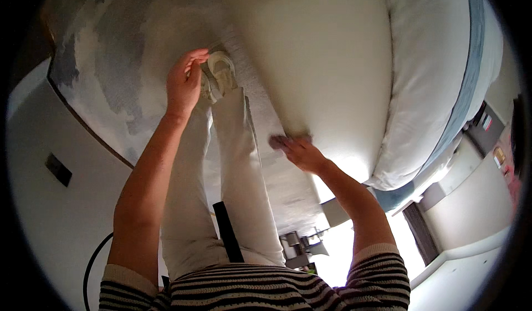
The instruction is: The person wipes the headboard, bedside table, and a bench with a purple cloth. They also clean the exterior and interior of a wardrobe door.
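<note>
My right hand [305, 155] presses a dark greyish-purple cloth [277, 141] against the lower part of a cream upholstered bed frame [332, 61], near its edge along the floor. The cloth is blurred and shows on both sides of the fingers. Above the frame bulges white bedding [428, 61] with a blue-grey band [465, 78]. My left hand [185, 82] hangs in the air over the floor, its fingers bent and the thumb apart, with nothing visible in it. Beyond its fingertips in the picture is a pale shoe [222, 67] on my foot.
The grey, mottled floor [124, 40] runs alongside the bed. At the left stands a white wall [91, 144] with a dark plate [58, 169]. Bright window light [336, 252] and dark furniture [294, 248] lie behind me. A black strap [228, 232] hangs at my waist.
</note>
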A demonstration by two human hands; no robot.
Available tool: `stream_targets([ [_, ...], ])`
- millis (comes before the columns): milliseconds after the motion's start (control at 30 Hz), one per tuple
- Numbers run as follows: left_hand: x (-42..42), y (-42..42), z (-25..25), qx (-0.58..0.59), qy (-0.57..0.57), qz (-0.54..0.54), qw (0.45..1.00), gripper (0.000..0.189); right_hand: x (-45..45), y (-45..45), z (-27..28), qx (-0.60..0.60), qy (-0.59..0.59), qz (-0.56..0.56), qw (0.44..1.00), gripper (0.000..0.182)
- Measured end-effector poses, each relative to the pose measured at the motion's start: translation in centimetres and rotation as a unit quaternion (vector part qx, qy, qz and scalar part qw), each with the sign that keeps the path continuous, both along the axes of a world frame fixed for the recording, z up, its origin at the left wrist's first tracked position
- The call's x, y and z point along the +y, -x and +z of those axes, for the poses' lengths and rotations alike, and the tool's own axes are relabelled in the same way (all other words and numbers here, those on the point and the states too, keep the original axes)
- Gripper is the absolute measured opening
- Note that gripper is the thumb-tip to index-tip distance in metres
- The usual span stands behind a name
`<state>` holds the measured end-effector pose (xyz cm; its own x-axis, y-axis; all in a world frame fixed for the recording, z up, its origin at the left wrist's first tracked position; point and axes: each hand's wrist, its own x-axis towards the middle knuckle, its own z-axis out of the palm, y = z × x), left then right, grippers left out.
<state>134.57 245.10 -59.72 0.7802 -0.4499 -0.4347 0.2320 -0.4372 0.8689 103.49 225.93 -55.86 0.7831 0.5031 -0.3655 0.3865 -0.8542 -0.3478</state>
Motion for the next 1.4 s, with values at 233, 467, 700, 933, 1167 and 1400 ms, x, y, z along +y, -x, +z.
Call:
stream_targets([
  [233, -8.8, 0.6, 2.8, -0.387, 0.101, -0.219, 0.890, 0.029, -0.9, 0.1, 2.4, 0.037, -0.088, -0.158, 0.983, 0.034],
  [467, -17.3, 3.7, -1.5, -0.593, -0.143, -0.232, 0.758, 0.046, 8.9, -5.8, -3.9, -0.166, -0.071, -0.457, 0.871, 0.045],
  [700, -16.8, 2.3, -2.7, -0.598, -0.125, -0.276, 0.742, 0.048, 12.1, 18.8, -4.3, -0.088, -0.110, -0.533, 0.834, 0.050],
  [933, -17.5, -0.2, -3.9, -0.550, -0.264, -0.254, 0.751, 0.052, 6.0, 48.2, 1.8, -0.213, 0.176, -0.902, 0.333, 0.032],
  [1167, -25.3, 29.3, -1.9, -0.610, -0.105, -0.425, 0.661, 0.054, 5.2, 44.3, 6.5, -0.340, -0.211, -0.909, 0.115, 0.054],
  [1400, -29.8, 42.2, 0.8, -0.573, -0.046, -0.506, 0.643, 0.054, 3.8, 32.9, 1.8, -0.122, 0.045, -0.836, 0.534, 0.054],
])
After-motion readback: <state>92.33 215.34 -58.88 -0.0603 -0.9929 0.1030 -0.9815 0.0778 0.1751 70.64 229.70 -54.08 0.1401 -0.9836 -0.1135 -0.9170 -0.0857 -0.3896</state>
